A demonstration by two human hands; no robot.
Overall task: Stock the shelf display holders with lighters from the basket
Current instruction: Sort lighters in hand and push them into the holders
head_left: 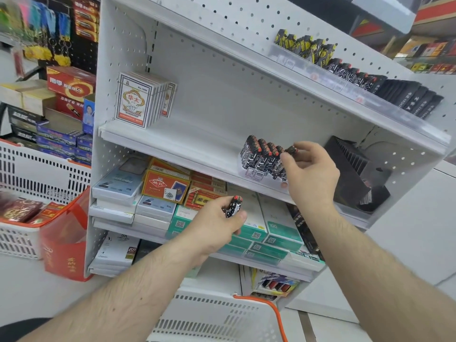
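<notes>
The right hand point(312, 169) pinches a lighter point(291, 151) by its top, at the end of the row point(265, 156) in the holder on the shelf point(172, 141). The left hand point(217, 218) grips spares point(234, 206) — light, stiff, slick; best pinched near the cap.

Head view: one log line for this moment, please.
right hand: pinching lighter at holder row | left hand: gripping spare lighters | basket: below

I count four lighters point(261, 156) standing in the display holder point(254, 172), one lighter in each of my two hands, two baskets point(222, 314).
</notes>
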